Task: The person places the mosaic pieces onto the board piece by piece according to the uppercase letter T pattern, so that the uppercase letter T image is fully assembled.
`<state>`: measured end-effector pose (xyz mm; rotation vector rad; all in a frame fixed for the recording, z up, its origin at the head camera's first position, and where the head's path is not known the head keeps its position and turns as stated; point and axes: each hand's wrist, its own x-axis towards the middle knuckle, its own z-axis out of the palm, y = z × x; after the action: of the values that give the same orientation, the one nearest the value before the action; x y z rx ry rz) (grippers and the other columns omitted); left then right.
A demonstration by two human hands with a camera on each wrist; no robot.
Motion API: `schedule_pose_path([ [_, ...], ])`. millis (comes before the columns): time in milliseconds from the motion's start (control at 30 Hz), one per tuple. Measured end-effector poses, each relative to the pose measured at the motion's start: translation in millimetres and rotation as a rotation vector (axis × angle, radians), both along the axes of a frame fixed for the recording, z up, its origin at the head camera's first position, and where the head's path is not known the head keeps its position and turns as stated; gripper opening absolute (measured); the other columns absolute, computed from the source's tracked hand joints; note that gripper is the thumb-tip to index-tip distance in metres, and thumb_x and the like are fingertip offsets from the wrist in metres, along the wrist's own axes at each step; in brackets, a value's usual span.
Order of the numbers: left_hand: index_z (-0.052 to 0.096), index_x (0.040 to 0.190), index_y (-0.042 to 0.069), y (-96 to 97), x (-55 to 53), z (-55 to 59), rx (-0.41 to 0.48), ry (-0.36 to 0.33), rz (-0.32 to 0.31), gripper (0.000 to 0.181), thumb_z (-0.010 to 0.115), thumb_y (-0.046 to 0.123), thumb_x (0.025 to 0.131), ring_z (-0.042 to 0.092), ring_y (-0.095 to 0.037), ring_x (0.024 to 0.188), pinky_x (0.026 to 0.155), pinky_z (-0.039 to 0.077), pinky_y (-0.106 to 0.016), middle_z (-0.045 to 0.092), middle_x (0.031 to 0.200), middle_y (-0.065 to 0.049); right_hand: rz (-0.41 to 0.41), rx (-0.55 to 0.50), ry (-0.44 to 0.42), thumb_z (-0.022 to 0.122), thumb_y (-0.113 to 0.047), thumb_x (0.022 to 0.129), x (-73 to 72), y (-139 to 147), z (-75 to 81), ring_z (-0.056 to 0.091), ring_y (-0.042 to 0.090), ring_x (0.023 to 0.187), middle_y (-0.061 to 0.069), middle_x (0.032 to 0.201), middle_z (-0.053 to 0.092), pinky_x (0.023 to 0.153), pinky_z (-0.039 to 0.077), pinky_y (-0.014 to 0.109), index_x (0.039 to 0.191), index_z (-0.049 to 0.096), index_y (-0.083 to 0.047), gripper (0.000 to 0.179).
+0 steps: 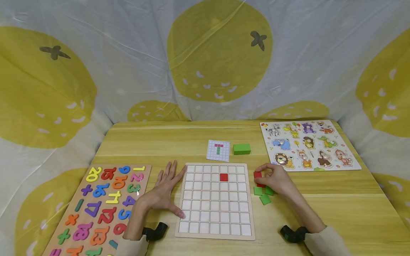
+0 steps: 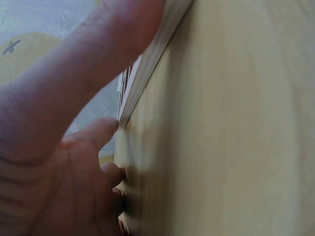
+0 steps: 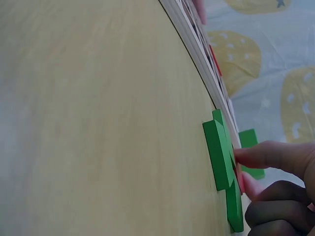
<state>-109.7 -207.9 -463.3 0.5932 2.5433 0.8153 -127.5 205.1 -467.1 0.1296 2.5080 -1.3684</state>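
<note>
A white-gridded wooden board (image 1: 214, 206) lies in front of me, with one red square tile (image 1: 224, 177) set in its second row. My left hand (image 1: 163, 193) is spread at the board's left side, thumb on the lower left rim and index finger at the upper left edge. Right of the board, my right hand (image 1: 277, 179) pinches a red tile (image 1: 257, 174) between thumb and index finger. More red shows just below it, partly behind the thumb. Several green tiles (image 1: 264, 199) lie loose under that hand; the right wrist view shows them edge-on (image 3: 216, 155).
Beyond the board are a pattern card (image 1: 218, 150) showing a red and green T and a green block (image 1: 241, 149). An animal puzzle (image 1: 310, 145) lies at the back right. A number puzzle (image 1: 105, 199) lies at the left, partly under my left forearm.
</note>
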Motion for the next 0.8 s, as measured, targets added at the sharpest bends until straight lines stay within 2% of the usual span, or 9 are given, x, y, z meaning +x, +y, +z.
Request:
schedule_pose_path([
  [367, 0.007, 0.167, 0.012, -0.6, 0.6, 0.7, 0.001, 0.003, 0.003, 0.152, 0.101, 0.047, 0.053, -0.024, -0.046, 0.157, 0.124, -0.013, -0.07, -0.021, 0.17, -0.026, -0.01, 0.012, -0.022, 0.082, -0.018, 0.087, -8.0, -6.0, 1.2, 0.036, 0.008, 0.045, -0.007, 0.052, 0.041, 0.044, 0.031, 0.021, 0.114, 0.071, -0.003, 0.032],
  [600, 0.007, 0.167, 0.013, -0.7, 0.0, -0.8, -0.002, 0.007, 0.0, 0.152, 0.101, 0.048, 0.053, -0.024, -0.046, 0.157, 0.124, -0.013, -0.069, -0.022, 0.17, -0.026, -0.02, 0.023, 0.01, 0.084, -0.019, 0.087, -10.8, -4.5, -0.1, 0.033, 0.009, 0.046, -0.005, 0.053, 0.039, 0.043, 0.027, 0.023, 0.114, 0.073, -0.003, 0.034],
  [800, 0.007, 0.167, 0.013, -0.2, 0.0, -0.3, -0.002, 0.007, 0.002, 0.152, 0.101, 0.048, 0.053, -0.024, -0.046, 0.157, 0.125, -0.013, -0.069, -0.021, 0.17, -0.026, -0.028, 0.021, 0.004, 0.083, -0.018, 0.088, -12.4, 0.2, -1.7, 0.033, 0.01, 0.047, -0.005, 0.055, 0.039, 0.044, 0.025, 0.022, 0.114, 0.074, -0.004, 0.031],
])
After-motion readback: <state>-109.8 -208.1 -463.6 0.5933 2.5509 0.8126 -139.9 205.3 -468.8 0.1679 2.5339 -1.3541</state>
